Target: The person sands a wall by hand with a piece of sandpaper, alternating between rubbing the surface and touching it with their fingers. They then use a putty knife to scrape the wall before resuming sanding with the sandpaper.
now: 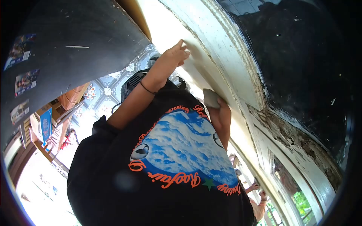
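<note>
My left hand [175,56] reaches to the pale wall surface [196,62], its forefinger stretched out at the surface and the other fingers loosely bent, with nothing visible in it. A dark band circles that wrist. Lower and to the right, my right hand [223,111] grips a flat grey block [211,98] close to the same surface. Between the arms is a black shirt [109,169] with a blue and white print and orange lettering.
Peeling, damaged trim [294,135] runs along the right. A dark panel [94,34] with stickers fills the upper left. Cardboard boxes [56,116] stand on the left, near a patterned tile floor [107,91]. Another person's hands [263,196] show at the lower right, beside a window frame [281,169].
</note>
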Tool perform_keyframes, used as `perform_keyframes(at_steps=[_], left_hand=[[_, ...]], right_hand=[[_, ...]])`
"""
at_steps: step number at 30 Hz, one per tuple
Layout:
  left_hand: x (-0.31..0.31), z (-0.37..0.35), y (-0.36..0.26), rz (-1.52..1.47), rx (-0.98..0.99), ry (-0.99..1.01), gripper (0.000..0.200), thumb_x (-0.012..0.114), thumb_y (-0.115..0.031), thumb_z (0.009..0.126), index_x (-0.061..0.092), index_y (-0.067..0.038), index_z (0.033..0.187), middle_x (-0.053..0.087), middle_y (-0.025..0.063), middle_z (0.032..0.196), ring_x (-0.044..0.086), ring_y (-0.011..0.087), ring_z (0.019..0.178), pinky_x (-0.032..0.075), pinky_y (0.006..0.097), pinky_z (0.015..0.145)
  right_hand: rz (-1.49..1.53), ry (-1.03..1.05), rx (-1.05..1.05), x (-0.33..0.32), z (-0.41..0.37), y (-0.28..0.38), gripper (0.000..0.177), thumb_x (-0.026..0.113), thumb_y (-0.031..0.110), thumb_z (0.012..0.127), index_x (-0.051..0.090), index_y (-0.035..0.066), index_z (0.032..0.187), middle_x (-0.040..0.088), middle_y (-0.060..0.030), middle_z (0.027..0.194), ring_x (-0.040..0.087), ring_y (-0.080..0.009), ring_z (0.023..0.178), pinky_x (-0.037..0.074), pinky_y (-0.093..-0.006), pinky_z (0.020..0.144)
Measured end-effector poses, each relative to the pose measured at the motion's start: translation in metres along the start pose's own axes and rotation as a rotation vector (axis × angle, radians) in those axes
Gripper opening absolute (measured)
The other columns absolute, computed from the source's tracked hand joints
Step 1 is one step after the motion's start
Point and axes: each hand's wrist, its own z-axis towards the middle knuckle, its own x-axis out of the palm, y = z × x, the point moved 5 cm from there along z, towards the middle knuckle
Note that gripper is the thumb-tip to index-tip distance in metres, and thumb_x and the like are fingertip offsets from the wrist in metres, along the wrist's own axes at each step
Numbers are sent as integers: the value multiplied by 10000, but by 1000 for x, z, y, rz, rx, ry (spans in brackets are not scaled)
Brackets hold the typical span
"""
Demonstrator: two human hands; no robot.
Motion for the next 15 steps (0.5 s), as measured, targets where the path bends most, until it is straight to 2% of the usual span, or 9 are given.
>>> perform_keyframes(at_steps=[1, 3, 5, 7, 8, 9, 11, 15], left_hand=[[2, -2, 0, -2, 11, 50, 682, 460, -234, 889, 76, 51, 1374, 267, 187, 1397, 392, 258, 1225, 302, 328, 1012], [6, -6, 3, -19, 14, 60, 668, 450, -232, 894, 79, 46, 1375, 251, 194, 1402, 400, 254, 1218, 313, 324, 1005], [9, -5, 6, -17, 48, 47, 671, 438, -234, 900, 58, 50, 1374, 254, 199, 1398, 404, 253, 1216, 327, 318, 998], [12, -5, 6, -49, 55, 54, 678, 435, -236, 902, 43, 60, 1370, 253, 215, 1391, 407, 256, 1214, 331, 316, 997], [13, -7, 8, -80, 57, 60, 685, 432, -237, 903, 28, 69, 1365, 252, 231, 1384, 410, 259, 1211, 335, 315, 995], [14, -8, 8, -80, 59, 59, 685, 432, -237, 903, 28, 69, 1365, 252, 231, 1384, 410, 259, 1211, 335, 315, 995], [8, -6, 1, -82, 62, 78, 701, 426, -242, 906, -2, 84, 1356, 263, 257, 1364, 415, 265, 1207, 345, 315, 985], [9, -2, -2, -72, 45, 72, 686, 427, -257, 909, 43, 99, 1353, 268, 278, 1348, 420, 267, 1203, 349, 319, 978]], right_hand=[[17, 68, -32, 12, -13, 11, 413, 389, 83, 871, 326, -66, 1250, 421, -221, 1257, 425, -320, 1171, 351, -418, 990], [-92, 76, -13, 20, -40, 29, 417, 368, 107, 880, 327, -56, 1262, 418, -215, 1272, 417, -314, 1183, 342, -431, 995], [-45, 124, -17, 4, -21, 19, 411, 375, 96, 880, 332, -49, 1261, 417, -210, 1275, 415, -316, 1185, 345, -430, 993], [-105, -25, -32, 1, 0, 5, 421, 398, 80, 867, 334, -43, 1265, 413, -212, 1277, 409, -323, 1189, 340, -425, 998], [-27, -139, 36, 1, 0, 4, 441, 423, 66, 851, 331, -50, 1266, 411, -212, 1279, 406, -326, 1192, 318, -417, 1014], [-28, -136, 35, 1, -8, 9, 441, 423, 66, 851, 331, -50, 1266, 411, -212, 1279, 406, -326, 1192, 318, -417, 1014], [46, 100, 19, 12, -29, 21, 452, 420, 73, 846, 325, -59, 1267, 411, -213, 1280, 405, -324, 1194, 316, -419, 1015], [-59, 100, -19, 10, -37, 25, 464, 406, 96, 841, 323, -70, 1266, 406, -225, 1285, 399, -328, 1201, 324, -422, 1011]])
